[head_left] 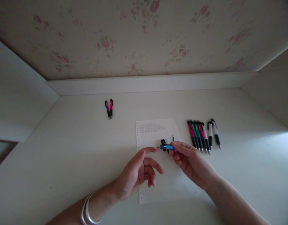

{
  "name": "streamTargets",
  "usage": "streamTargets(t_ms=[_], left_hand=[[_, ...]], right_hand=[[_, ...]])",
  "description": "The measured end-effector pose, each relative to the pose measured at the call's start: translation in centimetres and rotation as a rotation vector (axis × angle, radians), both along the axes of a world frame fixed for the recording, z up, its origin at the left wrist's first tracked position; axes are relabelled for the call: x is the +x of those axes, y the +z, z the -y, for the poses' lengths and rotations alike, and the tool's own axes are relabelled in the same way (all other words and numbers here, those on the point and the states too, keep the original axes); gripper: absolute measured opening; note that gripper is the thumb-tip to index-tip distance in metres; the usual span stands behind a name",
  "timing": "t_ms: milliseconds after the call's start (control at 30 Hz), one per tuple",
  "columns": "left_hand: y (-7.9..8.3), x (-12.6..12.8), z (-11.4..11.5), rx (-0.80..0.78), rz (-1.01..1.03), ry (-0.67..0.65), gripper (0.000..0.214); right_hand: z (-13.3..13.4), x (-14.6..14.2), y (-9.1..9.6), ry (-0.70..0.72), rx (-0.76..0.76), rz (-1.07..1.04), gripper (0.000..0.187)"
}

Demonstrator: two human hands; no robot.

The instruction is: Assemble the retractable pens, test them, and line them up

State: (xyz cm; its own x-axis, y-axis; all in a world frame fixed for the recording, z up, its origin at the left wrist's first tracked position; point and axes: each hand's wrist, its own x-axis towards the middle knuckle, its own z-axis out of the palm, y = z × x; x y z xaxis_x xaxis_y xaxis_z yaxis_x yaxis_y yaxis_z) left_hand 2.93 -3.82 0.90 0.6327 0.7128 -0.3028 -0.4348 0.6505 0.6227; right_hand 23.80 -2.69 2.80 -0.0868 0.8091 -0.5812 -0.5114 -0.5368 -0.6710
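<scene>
Between the thumb and fingers of my right hand is a blue pen barrel, with a small metal coil like a spring at its left end. My left hand holds nothing; its fingers are apart and the index fingertip is close to the coil. Beneath both hands lies a sheet of paper with handwritten lines near its top. A black pen part rests on the paper just behind the blue barrel, partly hidden by it. Beyond my right fingertips a thin dark piece, perhaps a refill, shows.
To the right, several pink, green and white pens lie in a row, with two white pens beside them. Two pink-purple pens lie at the back left. The white desk ends at a floral-papered wall.
</scene>
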Motion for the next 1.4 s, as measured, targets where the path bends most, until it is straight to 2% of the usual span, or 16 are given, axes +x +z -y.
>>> streamTargets(t_ms=[100, 267, 400, 500, 567, 633, 733, 767, 867, 967, 1133, 1400], left_hand=[[-0.1, -0.2, 0.1, 0.061, 0.022, 0.019, 0.043], [0.1, -0.4, 0.3, 0.167, 0.017, 0.014, 0.052], [0.1, -0.3, 0.3, 0.262, -0.077, 0.045, 0.032], [0.2, -0.5, 0.4, 0.291, -0.144, 0.092, 0.030], [0.3, -0.7, 0.4, 0.359, -0.235, 0.117, 0.032], [0.4, -0.9, 0.4, 0.541, -0.422, 0.117, 0.031], [0.5, -0.9, 0.4, 0.971, -0.786, 0.083, 0.037], [0.4, -0.8, 0.4, 1.107, -0.902, 0.069, 0.041], [0.4, -0.5, 0.3, 1.430, -1.197, 0.013, 0.048], [0.3, -0.4, 0.1, 1.624, -1.389, -0.040, 0.045], [0.0, -0.6, -0.6, 1.686, -1.513, -0.095, 0.037], [-0.4, -0.6, -0.8, 1.628, -1.503, -0.111, 0.037]], right_hand=[[0.0, 0.1, 0.0, 0.000, -0.063, -0.068, 0.023], [0.5, -0.4, 0.3, 0.131, -0.024, -0.025, 0.019], [0.6, -0.5, 0.5, 0.183, -0.017, 0.010, 0.024], [0.4, -0.1, 0.4, 0.184, 0.051, 0.072, 0.027], [0.3, 0.4, 0.1, 0.145, 0.146, 0.219, 0.029], [0.3, 1.1, -0.4, 0.073, 0.282, 0.506, 0.030], [0.3, 2.1, -1.2, 0.024, 0.599, 1.084, 0.019], [0.3, 2.3, -1.4, 0.039, 0.717, 1.215, 0.015], [0.1, 2.5, -1.7, 0.109, 0.924, 1.407, 0.015], [-0.2, 2.3, -2.0, 0.161, 0.930, 1.441, 0.017], [-0.2, 1.8, -2.5, 0.184, 0.922, 1.451, 0.018], [-0.2, 1.6, -2.4, 0.203, 0.892, 1.471, 0.019]])
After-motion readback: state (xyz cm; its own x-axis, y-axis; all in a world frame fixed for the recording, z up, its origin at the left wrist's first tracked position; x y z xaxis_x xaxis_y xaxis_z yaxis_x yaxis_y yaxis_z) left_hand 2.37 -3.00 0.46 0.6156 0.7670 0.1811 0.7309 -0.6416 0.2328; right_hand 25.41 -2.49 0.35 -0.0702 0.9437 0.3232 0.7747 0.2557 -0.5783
